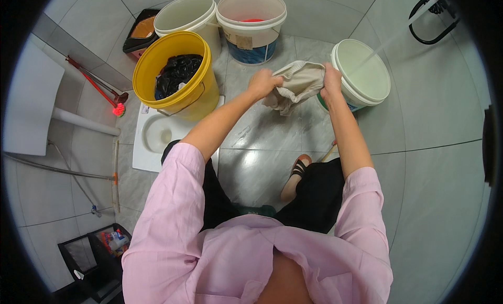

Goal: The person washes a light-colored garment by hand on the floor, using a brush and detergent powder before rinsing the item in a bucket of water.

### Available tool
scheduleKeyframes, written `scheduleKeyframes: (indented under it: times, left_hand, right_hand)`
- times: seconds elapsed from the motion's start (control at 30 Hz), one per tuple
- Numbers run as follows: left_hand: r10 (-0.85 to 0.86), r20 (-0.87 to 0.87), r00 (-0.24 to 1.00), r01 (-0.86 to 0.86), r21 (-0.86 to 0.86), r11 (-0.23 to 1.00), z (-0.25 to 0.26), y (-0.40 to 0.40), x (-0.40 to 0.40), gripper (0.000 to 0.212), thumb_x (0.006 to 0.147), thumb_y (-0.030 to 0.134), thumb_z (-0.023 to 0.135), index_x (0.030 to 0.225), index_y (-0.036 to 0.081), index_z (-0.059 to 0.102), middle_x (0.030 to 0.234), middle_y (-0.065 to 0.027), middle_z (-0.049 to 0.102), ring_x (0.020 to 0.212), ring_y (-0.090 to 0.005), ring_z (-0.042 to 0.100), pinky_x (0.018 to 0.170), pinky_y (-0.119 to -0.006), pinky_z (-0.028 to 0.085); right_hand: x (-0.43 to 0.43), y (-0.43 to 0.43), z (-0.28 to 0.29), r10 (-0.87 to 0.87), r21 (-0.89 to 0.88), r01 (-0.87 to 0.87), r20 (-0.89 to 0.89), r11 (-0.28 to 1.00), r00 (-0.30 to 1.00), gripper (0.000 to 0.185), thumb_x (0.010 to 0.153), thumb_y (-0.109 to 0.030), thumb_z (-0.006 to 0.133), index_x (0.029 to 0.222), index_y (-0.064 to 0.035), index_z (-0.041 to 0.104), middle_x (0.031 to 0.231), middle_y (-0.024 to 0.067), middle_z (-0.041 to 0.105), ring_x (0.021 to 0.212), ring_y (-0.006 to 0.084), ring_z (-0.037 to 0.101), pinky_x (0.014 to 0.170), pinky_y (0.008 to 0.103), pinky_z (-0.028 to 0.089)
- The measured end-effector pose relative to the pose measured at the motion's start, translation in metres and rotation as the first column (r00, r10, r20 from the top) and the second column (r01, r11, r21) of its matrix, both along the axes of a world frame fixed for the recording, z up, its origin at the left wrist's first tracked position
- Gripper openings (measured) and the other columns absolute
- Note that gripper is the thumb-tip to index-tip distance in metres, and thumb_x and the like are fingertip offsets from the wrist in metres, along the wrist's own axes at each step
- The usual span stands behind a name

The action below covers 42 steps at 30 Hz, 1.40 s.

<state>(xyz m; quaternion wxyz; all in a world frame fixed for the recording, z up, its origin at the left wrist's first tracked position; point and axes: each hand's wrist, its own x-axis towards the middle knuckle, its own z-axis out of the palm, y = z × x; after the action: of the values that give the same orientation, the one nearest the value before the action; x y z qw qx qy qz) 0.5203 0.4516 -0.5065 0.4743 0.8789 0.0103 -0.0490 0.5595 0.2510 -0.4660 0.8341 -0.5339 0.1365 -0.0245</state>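
Note:
Between my two hands a beige cloth garment [300,82] is stretched by its thick gathered edge, above the tiled floor. My left hand [262,84] grips one end of that edge, and my right hand [332,79] grips the other. The lower part of the cloth hangs loose and crumpled. Just right of my right hand stands a white bucket [367,70], into which a stream of water [381,47] falls from the upper right. The bucket's near side is partly hidden by my right hand and forearm.
Beyond my left arm, a yellow bucket [208,84] holding black material stands over a white squat toilet [147,146]. Behind are a white bucket [212,32] and a blue-patterned bucket [251,50]. A red-handled brush [96,84] leans at left; a black rack [92,260] stands lower left.

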Motion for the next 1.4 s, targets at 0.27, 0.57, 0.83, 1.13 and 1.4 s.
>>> scheduleKeyframes:
  times: [0.27, 0.57, 0.83, 1.13, 1.4]
  left_hand:
    - [0.034, -0.242, 0.97, 0.033, 0.268, 0.963, 0.047, 0.02, 0.017, 0.03, 0.065, 0.015, 0.068, 0.078, -0.011, 0.061, 0.073, -0.0216, 0.063, 0.058, -0.0275, 0.066, 0.047, -0.033, 0.054]
    - [-0.119, -0.196, 0.973, 0.183, 0.345, 0.921, 0.09, 0.017, 0.016, 0.028, 0.073, 0.017, 0.057, 0.07, -0.01, 0.061, 0.059, -0.0201, 0.062, 0.052, -0.0272, 0.065, 0.051, -0.033, 0.054]
    - [-0.235, 0.021, 0.972, 0.212, 0.359, 0.909, 0.082, -0.002, 0.005, 0.023, 0.071, 0.008, 0.05, 0.085, -0.001, 0.066, 0.078, -0.0182, 0.063, 0.062, -0.028, 0.064, 0.049, -0.035, 0.053]
    - [0.099, -0.239, 0.966, -0.115, -0.055, 0.992, 0.086, 0.023, 0.0, 0.024, 0.067, 0.01, 0.059, 0.082, -0.009, 0.064, 0.082, -0.0172, 0.064, 0.069, -0.0304, 0.065, 0.052, -0.038, 0.055]
    - [0.272, -0.221, 0.937, -0.257, 0.095, 0.962, 0.137, 0.062, 0.008, 0.032, 0.07, 0.014, 0.066, 0.09, -0.009, 0.061, 0.096, -0.0195, 0.061, 0.076, -0.0362, 0.063, 0.054, -0.043, 0.057]
  right_hand:
    - [-0.021, -0.022, 0.009, 0.587, -0.918, -0.059, 0.199, 0.391, 0.785, 0.046, 0.063, -0.036, 0.079, 0.089, -0.0058, 0.055, 0.08, 0.0051, 0.052, 0.07, 0.0181, 0.05, 0.065, 0.0303, 0.043]
    - [0.006, -0.059, -0.006, 0.385, -0.982, 0.131, 0.07, -0.134, 0.92, 0.028, 0.076, -0.013, 0.061, 0.102, -0.0034, 0.059, 0.086, 0.0166, 0.063, 0.078, 0.0322, 0.062, 0.064, 0.0406, 0.051]
    - [-0.01, -0.02, 0.006, 0.42, -0.053, -0.432, -0.157, 0.9, 0.894, 0.026, 0.083, -0.018, 0.046, 0.095, 0.0037, 0.055, 0.092, 0.0196, 0.061, 0.073, 0.03, 0.066, 0.052, 0.0366, 0.057]
    - [0.002, -0.013, 0.009, 0.303, -0.138, -0.305, -0.039, 0.942, 0.952, 0.035, 0.068, -0.009, 0.061, 0.101, 0.0011, 0.054, 0.078, 0.0097, 0.058, 0.061, 0.0193, 0.057, 0.053, 0.0317, 0.049]
    - [0.003, -0.055, 0.036, 0.39, -0.967, -0.022, 0.081, 0.252, 0.917, 0.028, 0.064, -0.018, 0.069, 0.089, -0.0064, 0.068, 0.072, 0.0091, 0.065, 0.065, 0.0168, 0.06, 0.062, 0.0293, 0.046]
